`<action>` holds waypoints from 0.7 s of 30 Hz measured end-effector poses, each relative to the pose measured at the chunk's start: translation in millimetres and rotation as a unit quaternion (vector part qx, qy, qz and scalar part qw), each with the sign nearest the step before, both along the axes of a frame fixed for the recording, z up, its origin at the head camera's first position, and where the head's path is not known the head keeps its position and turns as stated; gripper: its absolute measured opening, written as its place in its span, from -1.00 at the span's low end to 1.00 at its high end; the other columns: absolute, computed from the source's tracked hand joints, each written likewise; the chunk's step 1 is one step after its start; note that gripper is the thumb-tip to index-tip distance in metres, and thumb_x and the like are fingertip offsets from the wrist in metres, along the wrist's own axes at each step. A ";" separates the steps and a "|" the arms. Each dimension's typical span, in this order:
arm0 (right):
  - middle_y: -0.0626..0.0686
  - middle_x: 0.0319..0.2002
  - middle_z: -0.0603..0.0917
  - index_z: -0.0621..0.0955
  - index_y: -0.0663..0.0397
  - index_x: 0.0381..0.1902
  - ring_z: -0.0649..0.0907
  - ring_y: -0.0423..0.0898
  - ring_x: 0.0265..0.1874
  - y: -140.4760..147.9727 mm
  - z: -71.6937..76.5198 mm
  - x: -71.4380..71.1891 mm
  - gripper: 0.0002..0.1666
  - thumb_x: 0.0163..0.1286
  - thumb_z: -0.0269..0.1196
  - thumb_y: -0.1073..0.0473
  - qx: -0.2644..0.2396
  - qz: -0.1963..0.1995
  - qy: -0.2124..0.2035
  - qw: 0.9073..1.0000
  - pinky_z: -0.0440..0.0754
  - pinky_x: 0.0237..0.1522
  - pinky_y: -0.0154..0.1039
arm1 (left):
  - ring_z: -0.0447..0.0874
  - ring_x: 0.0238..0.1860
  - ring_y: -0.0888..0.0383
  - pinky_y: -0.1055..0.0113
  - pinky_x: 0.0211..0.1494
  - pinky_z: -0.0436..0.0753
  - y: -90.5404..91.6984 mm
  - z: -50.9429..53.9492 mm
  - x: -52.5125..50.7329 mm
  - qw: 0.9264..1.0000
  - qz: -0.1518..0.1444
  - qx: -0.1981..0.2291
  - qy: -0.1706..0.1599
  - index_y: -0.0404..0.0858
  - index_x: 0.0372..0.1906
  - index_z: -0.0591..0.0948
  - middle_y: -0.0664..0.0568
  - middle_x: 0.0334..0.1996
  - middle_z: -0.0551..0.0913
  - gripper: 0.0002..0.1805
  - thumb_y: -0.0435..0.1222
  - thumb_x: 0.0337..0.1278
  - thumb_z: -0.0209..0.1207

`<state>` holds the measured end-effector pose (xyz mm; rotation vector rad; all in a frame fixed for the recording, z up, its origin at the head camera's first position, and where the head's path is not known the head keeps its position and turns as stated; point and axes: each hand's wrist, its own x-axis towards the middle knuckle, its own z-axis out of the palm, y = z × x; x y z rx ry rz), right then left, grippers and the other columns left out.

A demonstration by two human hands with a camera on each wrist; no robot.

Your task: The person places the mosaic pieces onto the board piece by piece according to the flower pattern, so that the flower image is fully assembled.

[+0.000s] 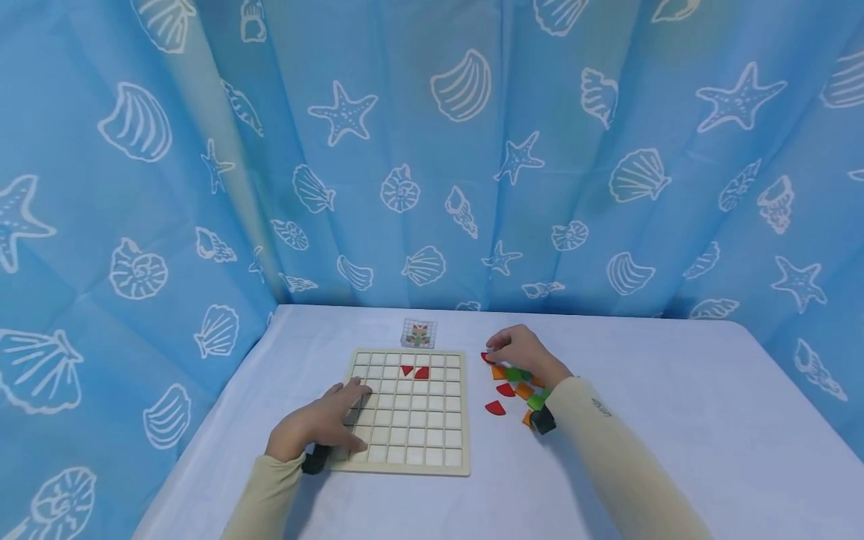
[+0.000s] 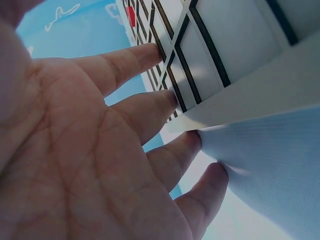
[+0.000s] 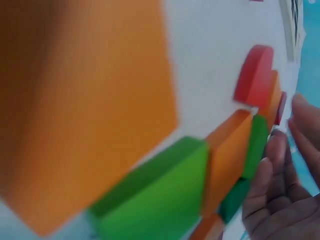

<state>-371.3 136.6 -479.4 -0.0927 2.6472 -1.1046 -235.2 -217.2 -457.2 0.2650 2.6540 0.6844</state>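
Note:
My left hand [image 1: 325,418] lies over the left edge of a cream grid board [image 1: 467,420], fingers spread. In the left wrist view, its fingertips [image 2: 167,100] touch the board's rim and grid. On the board, a red triangle tile [image 1: 406,370] sits beside a red tile with a rounded corner [image 1: 421,373]. Right of the board, my right hand [image 1: 526,352] pinches a red quarter-circle tile [image 1: 487,358] at the far end of the loose tiles; the fingers partly cover it. Near that hand, the right wrist view shows orange [image 3: 227,155] and green tiles [image 3: 160,200].
A small pattern card [image 1: 418,334] with a coloured figure stands behind the board. Loose red [image 1: 496,408], orange [image 1: 523,390] and green tiles [image 1: 536,403] lie along the right forearm's side. A blue shell-print curtain [image 1: 432,187] hangs round the white table [image 1: 641,390].

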 end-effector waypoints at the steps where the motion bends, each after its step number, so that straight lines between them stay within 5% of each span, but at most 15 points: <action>1: 0.10 -0.02 0.65 0.71 -0.01 -0.02 0.56 0.05 -0.01 -0.3 0.7 0.5 -0.67 0.25 0.42 0.09 0.007 0.000 -0.003 1.000 0.66 -0.03 -0.10 | -0.14 0.55 -0.35 -0.29 0.48 0.10 0.0 0.2 -0.1 1.000 -0.001 0.001 0.000 -0.24 0.45 0.28 -0.26 0.56 0.02 0.00 -0.23 -0.16 0.54; 7: 0.11 0.01 0.62 0.70 0.02 -0.01 0.55 0.05 0.01 -4.9 7.2 4.8 -0.60 0.18 0.47 0.11 0.051 0.006 0.004 0.999 0.69 -0.07 -0.10 | -0.15 0.55 -0.33 -0.27 0.49 0.10 0.1 0.0 -1.5 1.000 -0.005 -0.001 0.002 -0.23 0.45 0.28 -0.24 0.57 0.01 -0.01 -0.22 -0.14 0.53; 21: 0.11 -0.13 0.60 0.66 0.08 -0.10 0.54 0.03 -0.10 -12.3 4.6 0.9 -0.62 0.12 0.50 0.17 0.061 -0.005 -0.011 0.998 0.66 -0.18 -0.20 | -0.11 0.55 -0.32 -0.27 0.48 0.14 0.2 -1.8 -1.2 1.000 -0.004 -0.007 0.005 -0.22 0.45 0.29 -0.23 0.56 0.03 -0.02 -0.22 -0.14 0.53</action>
